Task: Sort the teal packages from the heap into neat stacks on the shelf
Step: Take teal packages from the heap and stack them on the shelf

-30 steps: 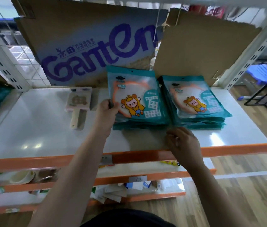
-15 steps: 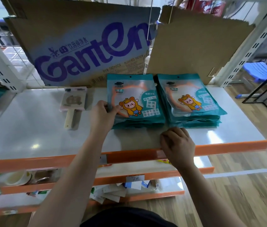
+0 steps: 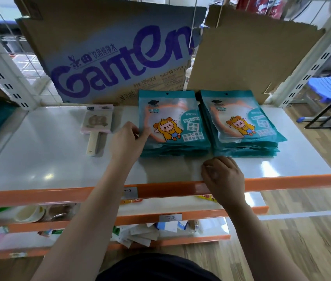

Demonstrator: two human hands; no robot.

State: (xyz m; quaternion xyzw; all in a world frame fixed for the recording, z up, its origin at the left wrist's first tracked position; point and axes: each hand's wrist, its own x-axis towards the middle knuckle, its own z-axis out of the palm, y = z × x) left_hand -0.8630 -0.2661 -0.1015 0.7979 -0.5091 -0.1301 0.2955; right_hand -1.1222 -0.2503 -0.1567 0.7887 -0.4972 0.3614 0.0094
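The white shelf (image 3: 38,159) bears two neat teal package piles side by side, the left stack (image 3: 172,126) and the right stack (image 3: 241,126). No heap shows, so sorting looks nearly done. The left hand (image 3: 127,142) pinches the left stack's edge, while the right hand (image 3: 223,177) rests clenched and apparently empty at the front lip.

On the shelf (image 3: 38,159), the left stack (image 3: 172,126) of packages lies just beside the right stack (image 3: 241,126), a handled brush (image 3: 97,124) lies to their left, and cardboard sheets (image 3: 251,57) stand behind.
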